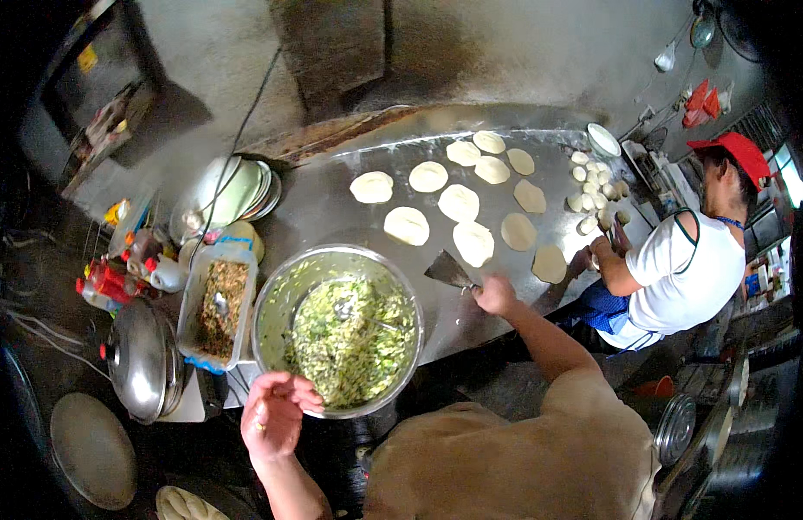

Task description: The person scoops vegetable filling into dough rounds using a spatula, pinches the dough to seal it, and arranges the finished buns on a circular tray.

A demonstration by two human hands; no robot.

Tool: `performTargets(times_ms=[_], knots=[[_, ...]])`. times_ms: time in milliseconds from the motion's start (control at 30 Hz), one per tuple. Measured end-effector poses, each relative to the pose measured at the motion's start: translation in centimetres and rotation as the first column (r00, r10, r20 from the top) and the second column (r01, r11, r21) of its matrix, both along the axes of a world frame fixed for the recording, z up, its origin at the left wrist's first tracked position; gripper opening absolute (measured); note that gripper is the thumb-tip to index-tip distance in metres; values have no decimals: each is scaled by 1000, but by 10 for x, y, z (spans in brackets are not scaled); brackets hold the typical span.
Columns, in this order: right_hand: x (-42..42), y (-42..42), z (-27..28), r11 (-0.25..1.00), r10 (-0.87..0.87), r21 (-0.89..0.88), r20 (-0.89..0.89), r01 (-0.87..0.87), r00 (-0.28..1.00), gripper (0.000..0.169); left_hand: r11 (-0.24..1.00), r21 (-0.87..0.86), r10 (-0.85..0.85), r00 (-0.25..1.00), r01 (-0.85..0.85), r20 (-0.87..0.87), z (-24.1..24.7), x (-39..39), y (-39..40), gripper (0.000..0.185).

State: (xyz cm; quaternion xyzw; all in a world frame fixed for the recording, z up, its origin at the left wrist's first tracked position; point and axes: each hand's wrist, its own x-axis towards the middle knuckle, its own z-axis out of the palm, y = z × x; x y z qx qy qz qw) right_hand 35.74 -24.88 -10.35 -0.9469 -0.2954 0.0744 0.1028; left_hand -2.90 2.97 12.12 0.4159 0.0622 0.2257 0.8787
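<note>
My right hand (496,296) grips a metal scraper (446,269), its wide blade over the steel worktop (323,208). Just beyond the blade lies a flat dough round (473,244), one of several spread across the worktop. My left hand (275,413) is raised with fingers loosely apart and nothing in it, by the near left rim of a large steel bowl (411,364). Chopped green vegetable filling (349,344) fills much of that bowl, and a metal utensil (343,308) sits partly buried in it. I cannot tell whether my left fingertips touch the rim.
A plastic tub (186,318) of brownish crumbly mix, stacked plates (271,192) and a lidded pan (138,364) stand to the left. On the right, a co-worker (687,273) in a red cap works beside small dough balls (593,185). A white bowl (603,140) stands farther back.
</note>
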Motion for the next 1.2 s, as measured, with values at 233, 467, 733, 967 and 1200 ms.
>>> performTargets(times_ms=[233,467,733,967,1200], knots=[[2,-12,-71,970,-45,203,-386,133,921,28,61,957,628,734,283,-257,-90,117,37,61],[-20,-41,-9,855,-155,333,-568,398,808,28,702,712,489,750,-36,-445,-163,104,59,57],[-22,-105,43,744,-365,234,-643,626,673,39,724,687,466,774,-56,-428,-158,91,37,49],[-49,-110,33,936,-352,-193,-551,295,757,30,747,663,466,749,-47,-471,-164,58,21,57],[44,-42,-42,978,-193,-35,-528,206,827,31,885,466,311,741,3,-595,-127,80,-10,44]])
